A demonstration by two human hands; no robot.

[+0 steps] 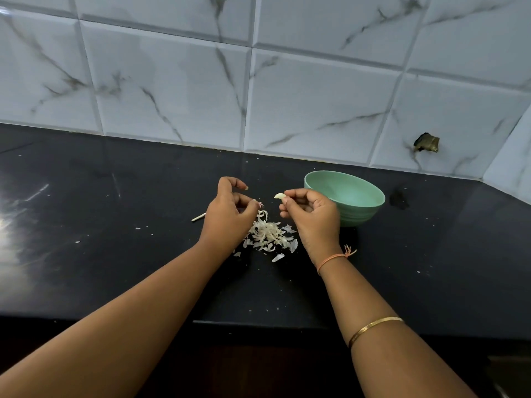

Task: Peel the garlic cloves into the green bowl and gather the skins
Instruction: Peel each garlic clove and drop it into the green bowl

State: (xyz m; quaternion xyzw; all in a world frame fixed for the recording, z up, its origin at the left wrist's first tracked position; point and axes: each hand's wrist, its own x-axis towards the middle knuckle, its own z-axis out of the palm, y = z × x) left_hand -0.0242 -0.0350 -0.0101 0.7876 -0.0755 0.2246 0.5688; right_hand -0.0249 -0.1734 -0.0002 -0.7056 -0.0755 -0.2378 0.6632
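"White peeled garlic clove – where's it at, how's it handle?"

"Pinched at the fingertips of your right hand, just left of the round mint-green bowl. Light, firm, prob. slick w/o skin: grip its sides, not the tip."

"And your left hand?"

"Pinches a pinkish skin scrap over the pile of papery white skins; feather-light, they'll scatter."

"Anything blocking?"

"Path to bowl looks open. Thin white stick lies on the black stone counter by your left hand, well apart from the bowl."
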